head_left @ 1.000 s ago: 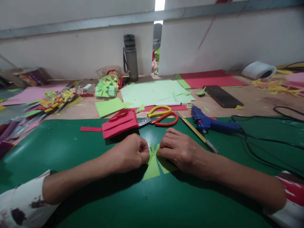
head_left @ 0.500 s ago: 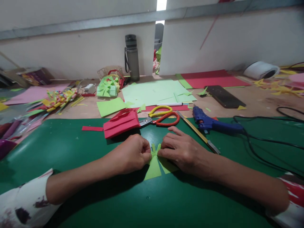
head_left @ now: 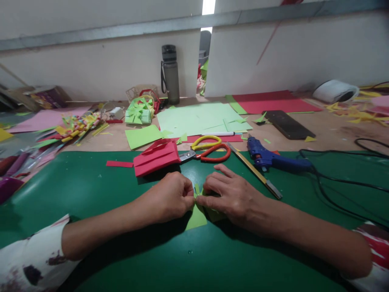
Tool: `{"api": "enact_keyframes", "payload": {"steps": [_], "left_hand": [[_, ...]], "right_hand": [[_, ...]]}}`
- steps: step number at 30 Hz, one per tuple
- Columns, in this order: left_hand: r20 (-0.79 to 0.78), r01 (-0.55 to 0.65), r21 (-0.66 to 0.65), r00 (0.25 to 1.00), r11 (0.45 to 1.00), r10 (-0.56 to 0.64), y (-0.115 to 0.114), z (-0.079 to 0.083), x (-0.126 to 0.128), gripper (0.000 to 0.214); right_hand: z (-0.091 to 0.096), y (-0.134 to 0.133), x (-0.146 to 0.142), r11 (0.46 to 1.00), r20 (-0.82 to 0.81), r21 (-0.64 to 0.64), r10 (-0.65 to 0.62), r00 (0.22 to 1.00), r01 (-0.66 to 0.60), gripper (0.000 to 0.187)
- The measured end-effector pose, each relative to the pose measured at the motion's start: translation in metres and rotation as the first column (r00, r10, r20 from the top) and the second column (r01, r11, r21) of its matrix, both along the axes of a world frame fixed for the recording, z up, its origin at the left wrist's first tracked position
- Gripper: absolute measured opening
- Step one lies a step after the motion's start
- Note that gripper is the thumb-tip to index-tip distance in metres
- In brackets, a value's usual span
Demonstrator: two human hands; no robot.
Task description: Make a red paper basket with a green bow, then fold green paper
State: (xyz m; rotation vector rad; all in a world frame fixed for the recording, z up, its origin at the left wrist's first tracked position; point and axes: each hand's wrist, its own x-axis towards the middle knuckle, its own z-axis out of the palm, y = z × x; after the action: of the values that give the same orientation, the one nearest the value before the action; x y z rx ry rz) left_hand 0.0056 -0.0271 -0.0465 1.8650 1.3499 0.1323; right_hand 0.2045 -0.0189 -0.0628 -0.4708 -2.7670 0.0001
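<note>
A small folded light-green paper piece [head_left: 196,217] lies on the green cutting mat [head_left: 91,190], pinched at its narrow top between both hands. My left hand [head_left: 170,196] is closed in a fist-like pinch on its left side. My right hand [head_left: 231,194] pinches the right side with thumb and fingers, its index finger stretched forward. The two hands almost touch over the paper, hiding most of its top folds.
Just beyond the hands lie a folded red paper [head_left: 156,156], orange-and-yellow scissors [head_left: 206,149], a ruler [head_left: 255,172] and a blue glue gun [head_left: 273,160] with black cable. Farther back are green sheets [head_left: 197,117], a phone [head_left: 287,125], a grey bottle [head_left: 170,75] and paper scraps.
My right hand has moved left toward my left hand, closing over the green paper's top folds. Less of the paper shows now.
</note>
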Motion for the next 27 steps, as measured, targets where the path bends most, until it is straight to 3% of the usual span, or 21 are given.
{"api": "enact_keyframes", "payload": {"steps": [6,11,15,20,27], "left_hand": [[0.043,0.041,0.031,0.998,0.999,-0.042,-0.001,0.006,-0.008,0.016],[-0.065,-0.025,0.297,0.997,0.955,0.046,-0.006,0.020,-0.040,0.022],[-0.230,0.078,0.417,0.973,0.906,0.022,-0.012,0.011,-0.050,0.029],[-0.347,0.239,0.385,0.932,0.891,-0.100,-0.007,0.007,-0.030,0.030],[-0.408,0.276,0.282,0.901,0.919,-0.146,0.008,0.023,-0.011,0.004]], "right_hand": [[0.003,-0.003,-0.002,1.000,0.042,-0.022,-0.003,0.999,0.004,0.034],[0.001,-0.002,-0.002,1.000,0.003,-0.029,0.007,1.000,-0.007,0.032],[0.000,0.000,-0.002,0.998,0.011,-0.062,0.013,1.000,-0.012,0.030],[0.003,0.002,-0.002,0.997,0.023,-0.058,0.042,0.999,-0.041,0.032],[0.007,0.000,-0.002,0.998,0.060,-0.043,0.044,0.997,-0.042,0.029]]}}
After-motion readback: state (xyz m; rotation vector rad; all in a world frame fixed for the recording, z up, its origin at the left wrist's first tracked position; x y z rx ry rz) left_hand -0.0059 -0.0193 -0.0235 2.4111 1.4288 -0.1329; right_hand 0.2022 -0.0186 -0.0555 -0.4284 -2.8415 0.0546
